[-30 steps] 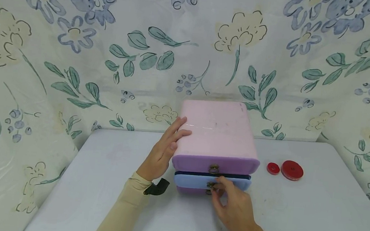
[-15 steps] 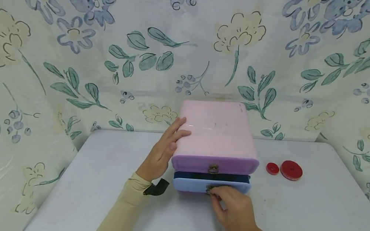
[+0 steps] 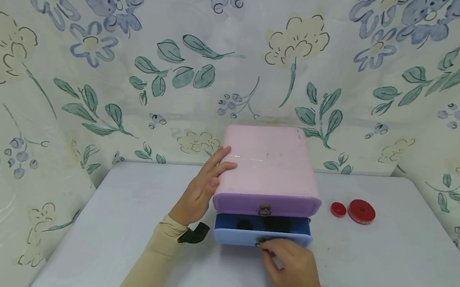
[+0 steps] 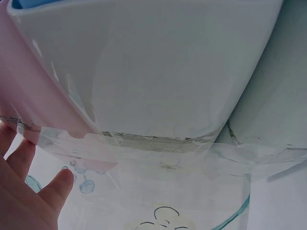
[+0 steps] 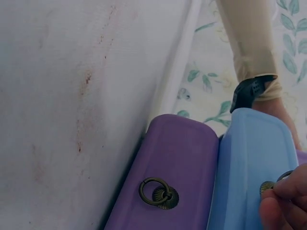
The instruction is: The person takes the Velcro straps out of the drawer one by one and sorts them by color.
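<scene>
A small drawer cabinet with a pink top (image 3: 270, 161) stands on the white table. Its blue drawer (image 3: 233, 237) is pulled partway out beneath the purple top drawer (image 3: 236, 204). Inside the blue drawer show dark round shapes (image 3: 245, 224), partly hidden under the purple front. My right hand (image 3: 298, 270) pinches the brass ring pull (image 5: 266, 188) on the blue front between thumb and finger. My left hand (image 3: 195, 198) rests with extended fingers against the cabinet's left side, fingertips at the top edge. Below the blue drawer, the lower purple drawer (image 5: 184, 148) is closed, its ring pull (image 5: 158, 192) hanging free.
Two red round discs, one small (image 3: 338, 209) and one larger (image 3: 361, 212), lie on the table (image 3: 389, 260) right of the cabinet. A flower-printed sheet (image 3: 154, 108) hangs behind and at both sides of the table.
The blue drawer has slid out toward me, pulled by my right hand, and its inside with dark round shapes has come into view. My left hand has stayed against the cabinet.
</scene>
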Available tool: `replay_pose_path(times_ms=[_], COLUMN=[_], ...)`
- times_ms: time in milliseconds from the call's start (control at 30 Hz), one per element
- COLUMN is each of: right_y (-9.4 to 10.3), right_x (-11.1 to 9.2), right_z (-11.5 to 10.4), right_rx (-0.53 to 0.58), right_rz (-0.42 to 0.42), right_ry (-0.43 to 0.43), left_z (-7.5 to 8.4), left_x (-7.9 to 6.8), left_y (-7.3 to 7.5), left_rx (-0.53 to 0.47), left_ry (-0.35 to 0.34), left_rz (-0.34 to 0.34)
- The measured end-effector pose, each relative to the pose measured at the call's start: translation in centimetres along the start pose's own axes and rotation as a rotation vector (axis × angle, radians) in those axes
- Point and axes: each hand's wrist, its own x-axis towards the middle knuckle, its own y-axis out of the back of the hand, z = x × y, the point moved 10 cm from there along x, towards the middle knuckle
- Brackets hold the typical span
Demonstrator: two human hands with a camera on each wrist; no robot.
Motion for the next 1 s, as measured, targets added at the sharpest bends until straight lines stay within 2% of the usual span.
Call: replay_pose_path(times_ms=[233, 433, 833, 1000], right_y=[0.5, 0.5, 1.3, 1.3], right_x=[-0.6, -0.9, -1.5, -1.9], right_z=[-0.5, -0.7, -2.2, -2.6], right_rx=[0.036, 0.070, 0.107, 0.111], right_rz=[0.018, -0.015, 0.017, -0.005], right_ry=[0.039, 0.031, 0.155, 0.157], left_z=[0.0, 0.0, -0.1, -0.2], left_x=[0.0, -0.1, -0.1, -0.1], left_y=[0.0, 0.0, 0.0, 0.0], left_rx=[-0.005, -0.004, 0.001, -0.008], left_ry=[-0.005, -0.001, -0.007, -0.007], left_rz=[-0.001, -0.002, 0.001, 0.001])
